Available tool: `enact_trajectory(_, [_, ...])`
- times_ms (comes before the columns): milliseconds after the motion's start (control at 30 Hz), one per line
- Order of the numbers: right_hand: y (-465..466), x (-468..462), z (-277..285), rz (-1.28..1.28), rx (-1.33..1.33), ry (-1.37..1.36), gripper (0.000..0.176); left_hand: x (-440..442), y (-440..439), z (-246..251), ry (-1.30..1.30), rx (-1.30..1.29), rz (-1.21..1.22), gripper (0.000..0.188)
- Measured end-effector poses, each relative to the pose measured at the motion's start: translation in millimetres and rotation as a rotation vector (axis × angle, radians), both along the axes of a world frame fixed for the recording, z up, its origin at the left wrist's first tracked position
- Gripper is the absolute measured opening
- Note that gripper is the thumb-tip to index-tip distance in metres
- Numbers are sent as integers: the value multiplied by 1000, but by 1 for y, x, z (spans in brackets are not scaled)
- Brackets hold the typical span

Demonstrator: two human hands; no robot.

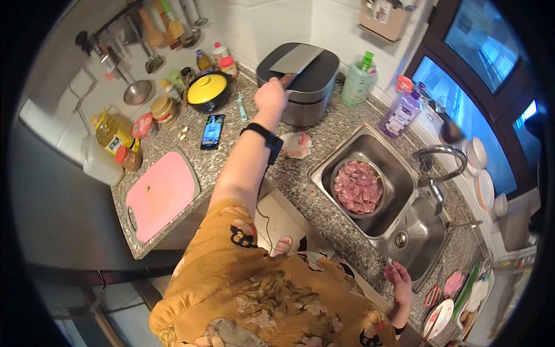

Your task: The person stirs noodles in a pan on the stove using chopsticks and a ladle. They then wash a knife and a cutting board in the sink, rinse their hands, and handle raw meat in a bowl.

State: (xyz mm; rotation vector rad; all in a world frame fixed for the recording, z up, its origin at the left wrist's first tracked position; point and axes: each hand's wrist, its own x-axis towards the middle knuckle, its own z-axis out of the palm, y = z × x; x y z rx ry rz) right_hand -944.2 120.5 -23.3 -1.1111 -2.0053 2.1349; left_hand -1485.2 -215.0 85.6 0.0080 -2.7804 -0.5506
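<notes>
My left hand (pixel 271 97) grips the brown handle (pixel 288 80) of a cleaver. The cleaver's broad metal blade (pixel 297 59) is over the dark lid of a rice cooker (pixel 313 104); whether it rests there I cannot tell. My right hand (pixel 399 279) is low by the front rim of the double steel sink (pixel 376 230), fingers bent. Something small and white shows at its fingertips, too small to name. In the larger basin stands a metal bowl (pixel 381 200) full of cut raw meat (pixel 358 186).
On the left counter lie a pink cutting board (pixel 162 197), a phone (pixel 212 132) and garlic cloves (pixel 184 132). Behind them is a yellow-lidded pot (pixel 208 91). A crumpled wrapper (pixel 297 144) lies before the cooker. The faucet (pixel 440 162) arches over the sink; scissors (pixel 432 296) lie right.
</notes>
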Motion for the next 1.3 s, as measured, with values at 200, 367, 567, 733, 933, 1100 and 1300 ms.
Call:
enact_trajectory(200, [-3, -19, 10, 70, 28, -84, 32, -12, -26, -6, 27, 127, -76, 69])
enact_trajectory(367, [-14, -64, 18, 163, 49, -83, 34, 30, -61, -10, 223, 215, 3, 89])
enact_trajectory(567, [-38, -127, 27, 378, 151, -77, 32, 106, -246, -120, 394, 434, 358, 56])
enact_trajectory(733, [-55, -158, 26, 496, 211, -125, 32, 246, -477, -182, 322, 12, 909, 45])
enact_trajectory(933, [-82, -193, 30, 668, 276, -91, 33, 328, -582, -176, -569, 140, 1229, 54])
enact_trajectory(1100, [-97, -209, 28, 745, 280, -113, 35, 300, -583, -183, -504, 162, 1442, 56])
enact_trajectory(1300, [-126, -229, 41, 868, 348, -170, 36, 316, -609, -205, -517, 66, 1363, 37])
